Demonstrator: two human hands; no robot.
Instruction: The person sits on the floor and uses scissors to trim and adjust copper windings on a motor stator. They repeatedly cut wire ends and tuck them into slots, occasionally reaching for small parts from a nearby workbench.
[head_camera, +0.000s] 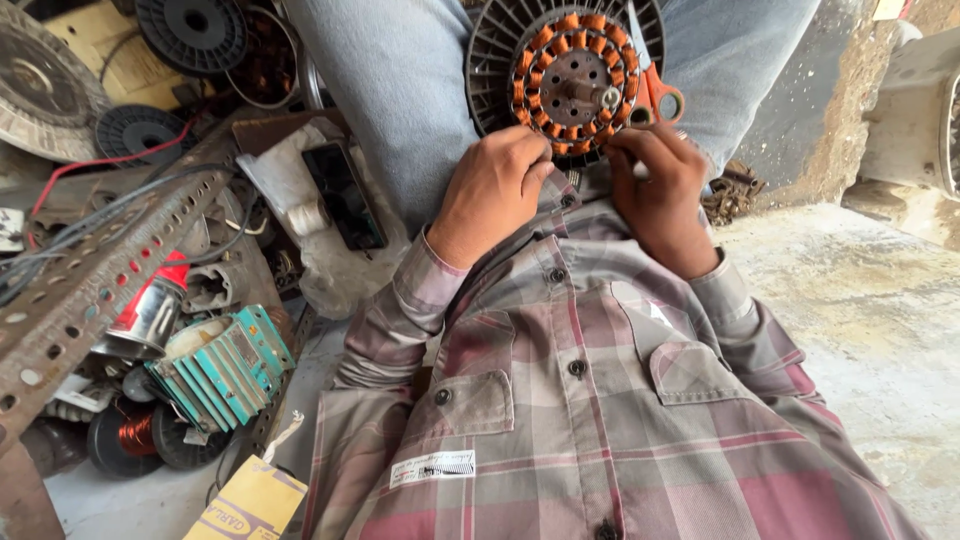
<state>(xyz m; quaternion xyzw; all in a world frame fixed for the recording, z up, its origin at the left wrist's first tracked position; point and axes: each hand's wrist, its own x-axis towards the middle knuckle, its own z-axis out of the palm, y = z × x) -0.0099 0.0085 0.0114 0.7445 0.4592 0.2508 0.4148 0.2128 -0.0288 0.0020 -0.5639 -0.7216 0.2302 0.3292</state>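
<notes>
- A round motor stator (570, 80), ringed with copper-orange windings inside a dark ribbed housing, rests on the person's lap at the top of the view, propped between the jean-clad thighs.
- The left hand (492, 190) is curled against the stator's lower edge, fingers pressed together on the rim; what they pinch, if anything, cannot be told.
- The right hand (660, 190) is closed at the lower right edge, fingertips bunched as if nipping something thin, too small to make out.
- Orange-handled scissors (658, 98) lie just beside the stator, touching the right hand's side.
- Risk, as I judge it: the stator sits loose on the lap and could tip or roll; a tug could snap or nick fine winding wire.
- To the left, a clutter of spools (190, 30), a perforated metal bar (100, 280) and a teal transformer (225, 365).
- The stator's top is cut off by the frame.
</notes>
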